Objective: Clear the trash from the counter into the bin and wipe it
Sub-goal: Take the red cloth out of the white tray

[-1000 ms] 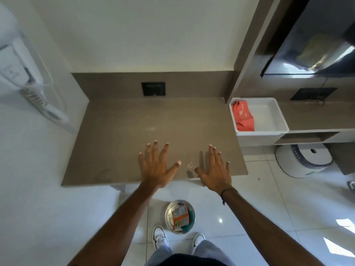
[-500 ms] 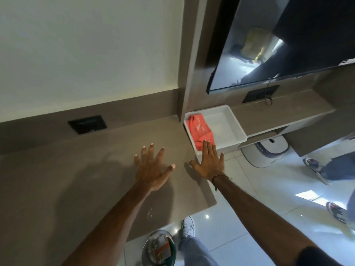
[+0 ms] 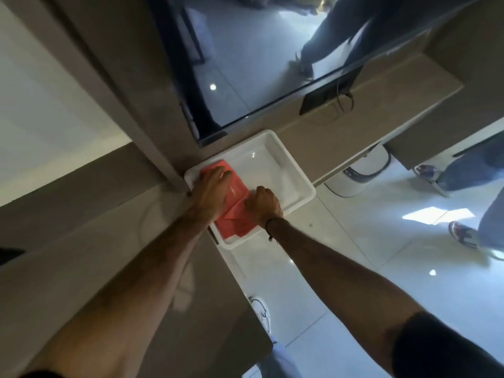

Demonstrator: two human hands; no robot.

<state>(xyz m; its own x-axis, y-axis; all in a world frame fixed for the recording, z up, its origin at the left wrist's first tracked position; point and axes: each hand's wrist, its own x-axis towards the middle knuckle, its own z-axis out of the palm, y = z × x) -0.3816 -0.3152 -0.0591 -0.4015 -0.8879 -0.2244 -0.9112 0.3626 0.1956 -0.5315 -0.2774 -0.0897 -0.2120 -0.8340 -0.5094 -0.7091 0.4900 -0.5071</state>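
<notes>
A folded red cloth (image 3: 236, 214) lies in the left part of a white tray (image 3: 286, 170) that stands just right of the brown counter (image 3: 109, 255). My left hand (image 3: 211, 192) rests on the cloth's far left part, fingers bent over it. My right hand (image 3: 263, 204) is closed on the cloth's right edge, knuckles up. The bin is out of view.
A dark wall screen (image 3: 259, 64) hangs above a brown shelf (image 3: 381, 110) behind the tray. A white round appliance (image 3: 360, 173) sits on the glossy floor under the shelf. Other people's legs and shoes (image 3: 463, 233) stand at the right. My own shoe (image 3: 261, 309) shows below.
Both hands left the counter top and moved right into the white tray, onto the red cloth. My view swung right and tilted; the bin dropped out of sight.
</notes>
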